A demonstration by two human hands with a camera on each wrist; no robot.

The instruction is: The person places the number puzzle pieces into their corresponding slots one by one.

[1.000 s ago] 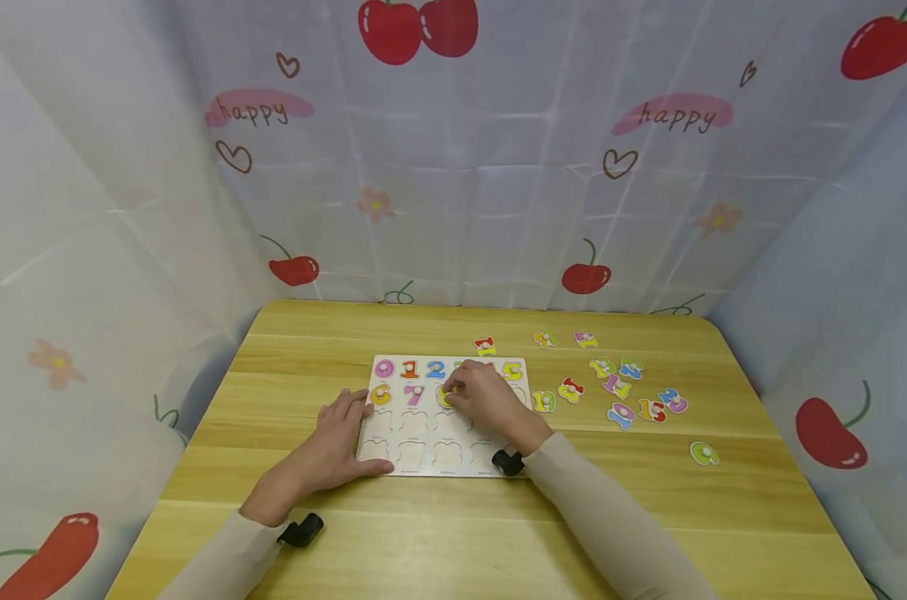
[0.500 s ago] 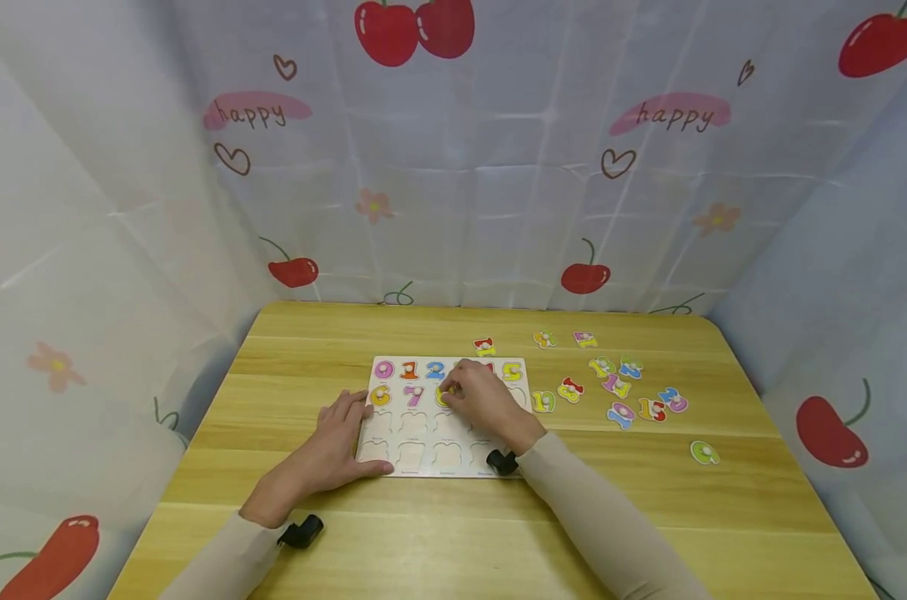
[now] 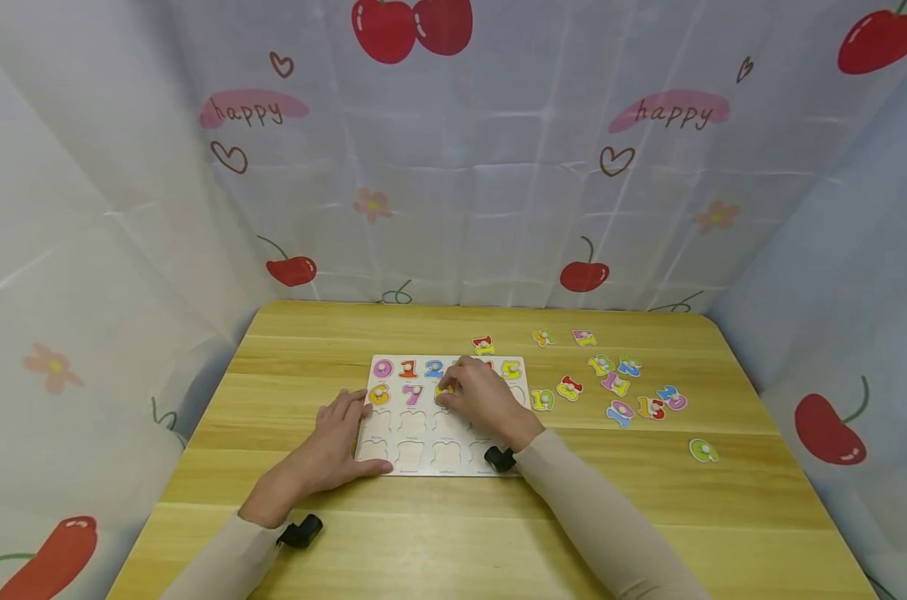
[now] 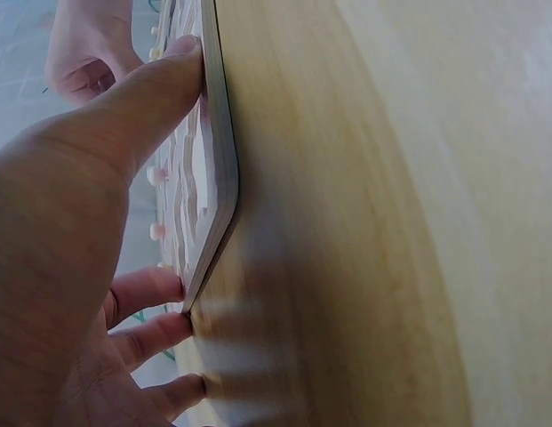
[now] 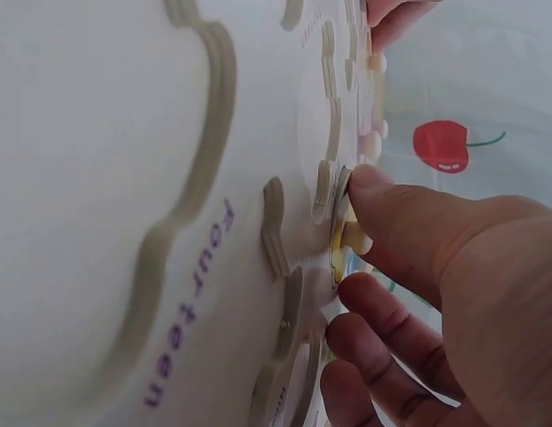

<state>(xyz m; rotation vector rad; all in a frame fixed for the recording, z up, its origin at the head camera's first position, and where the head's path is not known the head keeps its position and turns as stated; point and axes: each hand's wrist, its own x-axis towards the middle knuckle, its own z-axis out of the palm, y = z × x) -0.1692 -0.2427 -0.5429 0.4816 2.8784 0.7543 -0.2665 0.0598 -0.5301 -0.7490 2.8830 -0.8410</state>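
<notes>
A white wooden number puzzle board lies on the table with colourful knobbed numbers in its upper rows and bare recesses in its lower rows. My left hand steadies its left end, thumb on the near edge and spread fingers along the left side, as the left wrist view also shows. Beside the pink 7, my right hand pinches a yellow number piece, whose shape is mostly covered by the fingers. In the right wrist view the piece stands tilted at the board's surface, thumb on its upper edge.
Several loose number pieces lie to the right of and behind the board, among them a red-and-yellow piece, a 19 and a green piece. A patterned curtain surrounds the wooden table at the back and sides.
My right hand has shifted very slightly left with the yellow number piece, whose visible part has changed a little between the fingers. The left hand stays put on the board.
</notes>
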